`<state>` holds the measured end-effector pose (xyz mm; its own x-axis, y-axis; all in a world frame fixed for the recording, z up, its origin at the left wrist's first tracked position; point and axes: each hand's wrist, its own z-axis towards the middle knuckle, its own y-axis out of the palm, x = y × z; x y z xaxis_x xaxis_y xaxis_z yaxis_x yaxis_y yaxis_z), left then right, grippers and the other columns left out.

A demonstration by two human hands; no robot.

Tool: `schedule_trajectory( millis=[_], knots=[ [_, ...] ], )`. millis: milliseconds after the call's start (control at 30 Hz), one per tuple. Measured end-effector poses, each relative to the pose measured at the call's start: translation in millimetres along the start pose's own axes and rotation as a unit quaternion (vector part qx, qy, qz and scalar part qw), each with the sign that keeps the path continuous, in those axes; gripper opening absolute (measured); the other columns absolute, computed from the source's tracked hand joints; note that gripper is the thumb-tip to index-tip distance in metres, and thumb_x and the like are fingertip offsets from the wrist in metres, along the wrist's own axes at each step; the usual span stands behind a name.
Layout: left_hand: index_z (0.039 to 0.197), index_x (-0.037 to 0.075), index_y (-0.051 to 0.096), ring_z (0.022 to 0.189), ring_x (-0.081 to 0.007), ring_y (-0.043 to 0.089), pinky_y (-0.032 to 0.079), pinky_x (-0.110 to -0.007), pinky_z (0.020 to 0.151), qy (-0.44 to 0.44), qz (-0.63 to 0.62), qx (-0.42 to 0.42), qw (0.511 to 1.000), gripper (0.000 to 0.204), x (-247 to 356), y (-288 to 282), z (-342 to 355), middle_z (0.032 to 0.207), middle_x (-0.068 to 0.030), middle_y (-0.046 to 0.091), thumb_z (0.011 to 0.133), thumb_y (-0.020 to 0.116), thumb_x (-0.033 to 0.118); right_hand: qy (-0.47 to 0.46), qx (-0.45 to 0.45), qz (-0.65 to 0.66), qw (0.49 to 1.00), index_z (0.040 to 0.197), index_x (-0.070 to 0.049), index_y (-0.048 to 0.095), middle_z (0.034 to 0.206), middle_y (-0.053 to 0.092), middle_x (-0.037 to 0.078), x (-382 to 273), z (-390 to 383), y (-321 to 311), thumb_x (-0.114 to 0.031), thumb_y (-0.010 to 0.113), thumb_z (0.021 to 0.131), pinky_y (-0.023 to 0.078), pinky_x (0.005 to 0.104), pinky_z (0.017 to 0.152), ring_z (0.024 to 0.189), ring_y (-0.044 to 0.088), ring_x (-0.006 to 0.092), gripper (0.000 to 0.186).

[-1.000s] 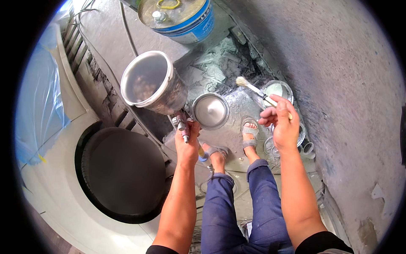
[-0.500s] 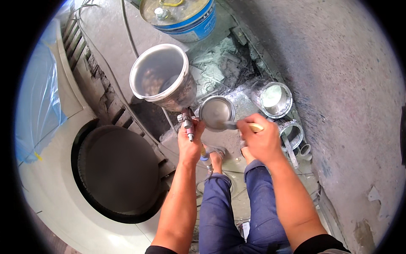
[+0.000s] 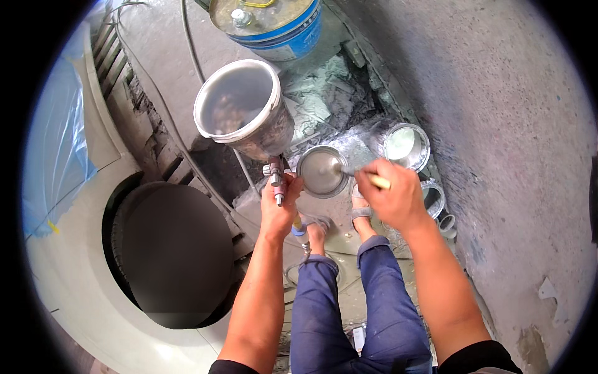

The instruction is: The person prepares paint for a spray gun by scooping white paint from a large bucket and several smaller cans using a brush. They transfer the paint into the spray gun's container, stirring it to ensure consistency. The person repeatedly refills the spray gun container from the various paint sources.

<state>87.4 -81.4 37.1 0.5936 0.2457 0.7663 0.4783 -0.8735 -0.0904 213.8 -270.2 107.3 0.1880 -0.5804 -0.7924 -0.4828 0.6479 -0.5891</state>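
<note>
Head view: left fingers [image 3: 293, 184] clasp a spray gun [image 3: 275, 177]; right fingers [image 3: 369, 174] pinch a brush [image 3: 379, 181] (tin [image 3: 321, 173] beneath); part-hidden can [image 3: 438, 194] behind.

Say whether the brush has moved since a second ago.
Yes. Judged against the round tin, the brush in the right hand has moved down and left in view: its tip, earlier beyond the tin's upper right, now overlaps its opening.

The brush [image 3: 350, 169] in the right hand [image 3: 393, 192] now reaches over the tin [image 3: 319, 177] mid-frame (tip blurred), no longer up and right of it.
</note>
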Motion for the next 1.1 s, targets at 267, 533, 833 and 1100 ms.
schedule_trajectory(
  millis=[267,533,833,1100],
  knots=[
    [0.091,0.005,0.06,0.069,-0.007,0.048,0.04,-0.024,0.062,-0.008,-0.028,-0.02,0.999,0.011,3.8,0.0,3.7,0.079,0.0024,0.057,0.088,0.069,0.011,-0.079,-0.001,-0.015,0.997,0.071,-0.008,0.061,0.061,0.062,0.012,-13.7,-6.3,11.1,-0.024,0.071,0.082,0.048,0.04,0.048,0.054,0.062,0.0317,0.021],
    [0.089,0.005,0.059,0.071,-0.0066,0.048,0.041,-0.024,0.064,0.008,0.016,-0.047,0.999,0.011,8.6,0.9,5.2,0.08,0.0027,0.056,0.087,0.068,0.009,-0.041,-0.034,0.008,0.999,0.073,-0.007,0.062,0.062,0.063,0.014,-22.5,23.0,1.3,-0.026,0.068,0.083,0.05,0.0411,0.053,0.059,0.064,0.0349,0.022],
    [0.091,0.004,0.059,0.073,-0.006,0.047,0.041,-0.024,0.066,-0.026,0.007,-0.079,0.997,0.011,13.3,-0.7,9.1,0.083,0.0036,0.055,0.087,0.069,0.008,0.021,-0.127,0.022,0.991,0.078,-0.004,0.063,0.066,0.063,0.018,-17.7,55.8,-23.3,-0.024,0.068,0.079,0.051,0.0424,0.059,0.066,0.064,0.0377,0.021],
    [0.093,0.005,0.059,0.064,-0.0062,0.046,0.038,-0.024,0.057,-0.028,0.03,-0.09,0.995,0.014,11.8,-5.5,6.3,0.076,0.0016,0.055,0.088,0.068,0.014,-0.067,-0.155,-0.12,0.978,0.072,-0.005,0.063,0.065,0.063,0.017,-23.8,46.1,-20.2,-0.024,0.066,0.077,0.052,0.0429,0.059,0.067,0.065,0.0349,0.019]
  ],
)
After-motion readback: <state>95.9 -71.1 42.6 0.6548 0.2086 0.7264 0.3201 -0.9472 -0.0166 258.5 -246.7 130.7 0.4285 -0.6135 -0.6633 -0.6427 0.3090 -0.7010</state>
